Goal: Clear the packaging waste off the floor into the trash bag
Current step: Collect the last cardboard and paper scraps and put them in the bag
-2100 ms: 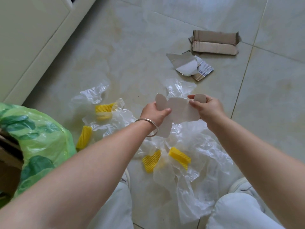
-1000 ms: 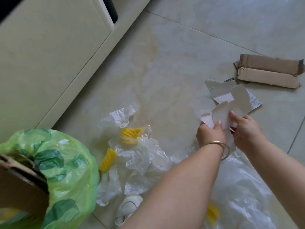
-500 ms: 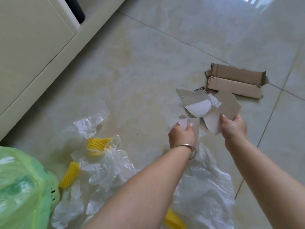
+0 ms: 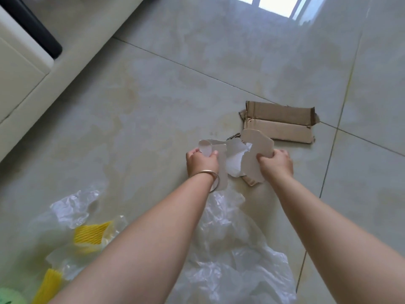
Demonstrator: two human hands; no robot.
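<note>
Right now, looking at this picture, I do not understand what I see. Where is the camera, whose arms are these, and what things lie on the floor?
There is no machine here. The camera sits on a person's head and looks down at that person's own two bare arms. The left hand, with a bangle at the wrist, has a grip on a pale card piece. The right hand has a grip on a second card piece. More torn card lies under them on the tile floor. Beyond the hands lies a flattened brown box. Nearer the person lie clear plastic sheets and yellow foam nets. The green trash bag shows only at the bottom left corner.
</note>
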